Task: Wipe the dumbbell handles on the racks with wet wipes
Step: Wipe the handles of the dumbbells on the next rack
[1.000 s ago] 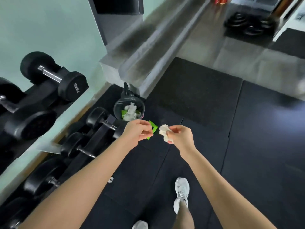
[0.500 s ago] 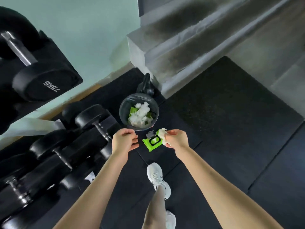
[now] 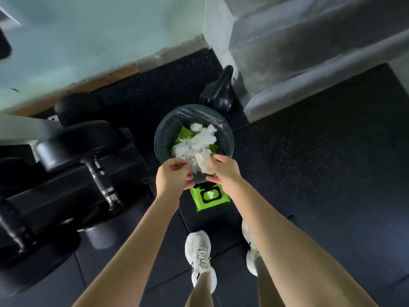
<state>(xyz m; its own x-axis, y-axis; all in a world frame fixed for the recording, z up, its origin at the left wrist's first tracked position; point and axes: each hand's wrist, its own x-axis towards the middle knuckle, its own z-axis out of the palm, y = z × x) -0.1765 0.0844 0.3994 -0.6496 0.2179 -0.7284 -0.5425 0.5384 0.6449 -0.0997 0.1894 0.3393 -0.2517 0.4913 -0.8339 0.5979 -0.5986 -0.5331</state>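
Right grip [image 3: 223, 171] pinches a used wipe [image 3: 202, 165] over the bin [image 3: 161, 138]; left grip [image 3: 174, 176] curled, contents unclear. Discarding, seemingly; next calls for a fresh sheet from the pack [image 3: 210, 196].

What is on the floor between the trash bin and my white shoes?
A green wet wipes pack lies flat on the black mat there, shown in the head view.

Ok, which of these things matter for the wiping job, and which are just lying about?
Job: used wipe in right hand; wet wipe pack; bin; racked dumbbell.
Lying about: kettlebell; steps.
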